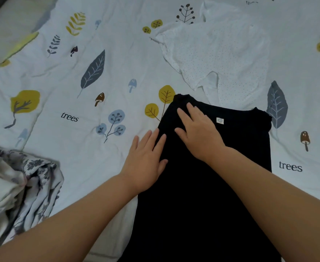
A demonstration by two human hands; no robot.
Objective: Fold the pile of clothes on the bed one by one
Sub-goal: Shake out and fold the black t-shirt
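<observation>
A black garment [230,167] lies flat on the bed in front of me, with a small white label near its top edge. My right hand [198,133] presses flat on its upper left part, fingers straight. On the garment's left edge rests my left hand [146,159], fingers straight and spread, partly on the bed cover. A white dotted garment [217,53] lies crumpled beyond the black one. At the left edge sits a bunched grey-and-white floral garment [19,186].
The bed cover [79,120] is white with printed leaves, mushrooms and the word "trees". A pale pillow or bedding edge [13,25] shows at the far left corner.
</observation>
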